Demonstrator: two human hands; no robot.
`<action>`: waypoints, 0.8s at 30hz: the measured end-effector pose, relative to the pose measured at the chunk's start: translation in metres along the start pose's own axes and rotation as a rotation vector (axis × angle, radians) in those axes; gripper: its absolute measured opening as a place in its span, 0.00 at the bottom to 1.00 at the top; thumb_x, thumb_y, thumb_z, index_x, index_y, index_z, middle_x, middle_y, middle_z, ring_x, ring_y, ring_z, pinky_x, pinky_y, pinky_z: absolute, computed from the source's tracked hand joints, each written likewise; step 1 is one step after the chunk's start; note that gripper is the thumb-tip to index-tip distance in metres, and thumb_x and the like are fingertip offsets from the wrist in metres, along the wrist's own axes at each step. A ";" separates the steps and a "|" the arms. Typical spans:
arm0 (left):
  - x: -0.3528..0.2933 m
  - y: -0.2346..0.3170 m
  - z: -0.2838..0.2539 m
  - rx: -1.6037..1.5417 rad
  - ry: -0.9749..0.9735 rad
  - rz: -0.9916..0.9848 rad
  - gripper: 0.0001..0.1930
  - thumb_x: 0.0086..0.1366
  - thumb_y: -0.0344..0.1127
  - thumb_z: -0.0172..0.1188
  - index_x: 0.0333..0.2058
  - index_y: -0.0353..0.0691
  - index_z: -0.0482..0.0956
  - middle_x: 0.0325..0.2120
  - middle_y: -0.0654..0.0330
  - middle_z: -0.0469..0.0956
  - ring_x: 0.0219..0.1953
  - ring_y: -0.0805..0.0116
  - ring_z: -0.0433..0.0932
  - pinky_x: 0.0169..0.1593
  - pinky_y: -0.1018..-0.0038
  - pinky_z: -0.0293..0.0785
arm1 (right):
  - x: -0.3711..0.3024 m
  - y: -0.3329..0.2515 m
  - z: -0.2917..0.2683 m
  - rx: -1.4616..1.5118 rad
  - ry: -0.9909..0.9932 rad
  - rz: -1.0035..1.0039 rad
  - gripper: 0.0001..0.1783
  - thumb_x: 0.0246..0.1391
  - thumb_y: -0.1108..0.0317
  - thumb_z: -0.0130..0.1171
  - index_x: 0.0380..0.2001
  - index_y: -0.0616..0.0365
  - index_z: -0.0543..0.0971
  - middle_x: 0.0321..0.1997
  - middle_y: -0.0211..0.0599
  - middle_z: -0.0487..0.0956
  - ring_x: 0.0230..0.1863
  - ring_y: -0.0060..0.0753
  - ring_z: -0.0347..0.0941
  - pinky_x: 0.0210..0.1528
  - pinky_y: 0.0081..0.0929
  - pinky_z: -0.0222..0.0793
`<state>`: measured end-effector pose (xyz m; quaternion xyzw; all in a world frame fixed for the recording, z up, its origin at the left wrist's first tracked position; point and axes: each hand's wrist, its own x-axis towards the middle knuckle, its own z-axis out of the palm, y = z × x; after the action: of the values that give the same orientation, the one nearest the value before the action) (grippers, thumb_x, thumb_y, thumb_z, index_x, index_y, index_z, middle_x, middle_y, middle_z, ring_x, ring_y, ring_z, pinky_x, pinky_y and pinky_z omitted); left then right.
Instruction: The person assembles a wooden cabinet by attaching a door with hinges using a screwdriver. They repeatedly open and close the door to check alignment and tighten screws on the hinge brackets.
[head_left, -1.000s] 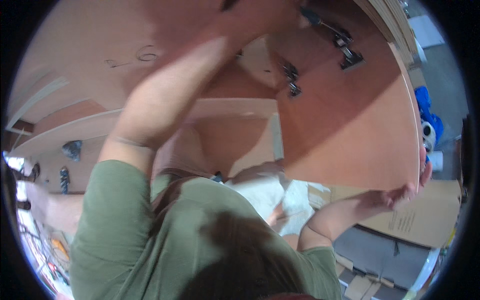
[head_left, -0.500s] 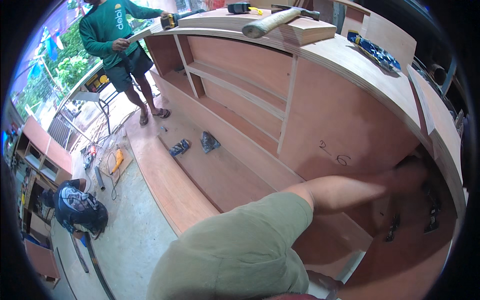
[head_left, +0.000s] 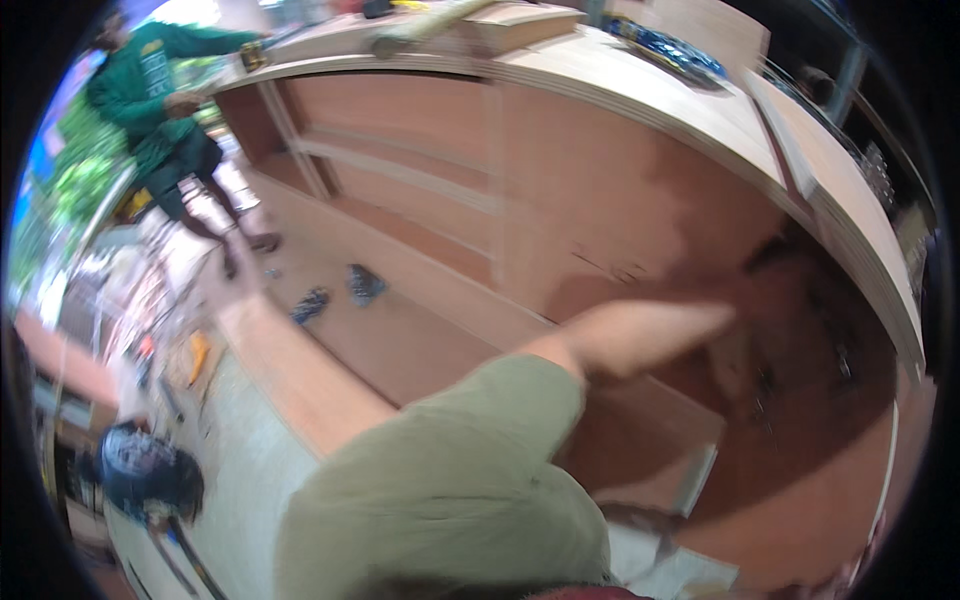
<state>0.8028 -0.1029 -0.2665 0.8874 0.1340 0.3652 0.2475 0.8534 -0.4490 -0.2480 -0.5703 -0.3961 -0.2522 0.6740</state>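
My left arm (head_left: pixel 640 335), in an olive sleeve, reaches right into the shadowed end of a large reddish-brown plywood cabinet (head_left: pixel 400 120). My left hand (head_left: pixel 742 292) is smeared by motion and dark, so its fingers and anything in them cannot be made out. Beside it is a dark shape (head_left: pixel 775 252) that I cannot name. Below and right of the hand, dark metal fittings, resembling hinges (head_left: pixel 765 392), sit on a shaded brown panel (head_left: pixel 800 480). Handwritten marks (head_left: pixel 608 265) show on the upright panel left of the hand. My right hand is not visible.
On the cabinet's upper board lie a wooden-handled hammer (head_left: pixel 430 28) and a shiny blue packet (head_left: pixel 665 48). Two dark plastic bundles (head_left: pixel 335 292) rest inside. A person in green (head_left: pixel 140 90) stands at the far left; another (head_left: pixel 150 475) crouches near an orange power tool (head_left: pixel 198 357).
The whole view has swung, so the cabinet and people appear shifted left, and it is more blurred. My left arm still reaches into the cabinet's right end.
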 end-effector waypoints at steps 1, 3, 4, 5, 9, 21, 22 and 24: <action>0.005 -0.006 0.006 -0.028 0.012 0.023 0.17 0.52 0.38 0.66 0.39 0.36 0.82 0.36 0.45 0.81 0.40 0.48 0.81 0.45 0.58 0.77 | 0.003 0.000 -0.003 -0.006 0.003 -0.003 0.29 0.61 0.53 0.45 0.56 0.64 0.66 0.63 0.62 0.64 0.64 0.55 0.64 0.62 0.48 0.67; 0.011 -0.025 0.019 -0.054 0.042 0.052 0.18 0.52 0.39 0.67 0.39 0.36 0.82 0.36 0.45 0.82 0.39 0.48 0.81 0.44 0.59 0.77 | 0.006 0.004 -0.005 0.016 0.018 -0.010 0.28 0.61 0.52 0.45 0.56 0.63 0.66 0.63 0.61 0.64 0.64 0.55 0.63 0.62 0.48 0.67; 0.010 -0.026 0.025 -0.092 0.032 0.056 0.18 0.51 0.40 0.67 0.39 0.36 0.82 0.35 0.45 0.82 0.39 0.48 0.81 0.44 0.59 0.77 | 0.006 0.005 -0.008 0.030 0.018 -0.015 0.28 0.61 0.52 0.45 0.56 0.63 0.67 0.63 0.61 0.64 0.64 0.55 0.63 0.62 0.48 0.68; -0.006 0.006 0.000 -0.195 -0.057 0.083 0.21 0.52 0.45 0.67 0.40 0.36 0.81 0.37 0.44 0.81 0.41 0.46 0.80 0.47 0.57 0.76 | 0.003 0.003 -0.021 0.020 0.021 -0.021 0.28 0.61 0.52 0.45 0.56 0.63 0.67 0.64 0.61 0.63 0.64 0.55 0.63 0.61 0.48 0.68; -0.025 0.017 -0.002 0.075 0.022 0.104 0.18 0.56 0.41 0.65 0.41 0.35 0.77 0.37 0.41 0.78 0.42 0.44 0.78 0.44 0.56 0.74 | 0.006 -0.001 -0.049 0.073 -0.158 -0.063 0.24 0.63 0.58 0.46 0.56 0.62 0.67 0.65 0.60 0.63 0.64 0.53 0.63 0.63 0.44 0.67; -0.042 0.005 0.025 -0.083 0.191 -0.085 0.14 0.55 0.36 0.66 0.37 0.35 0.76 0.36 0.45 0.76 0.38 0.42 0.76 0.42 0.56 0.72 | -0.002 -0.008 -0.035 -0.001 -0.083 0.005 0.25 0.63 0.56 0.48 0.56 0.63 0.66 0.66 0.56 0.63 0.62 0.46 0.67 0.59 0.41 0.72; -0.042 0.000 0.027 -0.104 0.192 -0.097 0.14 0.55 0.35 0.66 0.37 0.35 0.77 0.37 0.45 0.76 0.39 0.42 0.76 0.43 0.56 0.73 | 0.000 -0.005 -0.034 0.018 -0.089 0.003 0.26 0.62 0.56 0.50 0.56 0.62 0.66 0.65 0.57 0.63 0.62 0.47 0.67 0.58 0.40 0.73; -0.044 0.005 0.023 -0.120 0.131 -0.155 0.15 0.54 0.35 0.66 0.38 0.35 0.77 0.40 0.46 0.76 0.41 0.43 0.76 0.45 0.58 0.73 | 0.001 -0.006 -0.038 0.028 -0.089 0.006 0.26 0.60 0.54 0.54 0.55 0.61 0.66 0.64 0.57 0.64 0.61 0.47 0.69 0.56 0.40 0.75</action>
<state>0.7887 -0.1335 -0.3033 0.8322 0.1961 0.4097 0.3182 0.8581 -0.4869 -0.2452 -0.5726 -0.4276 -0.2188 0.6644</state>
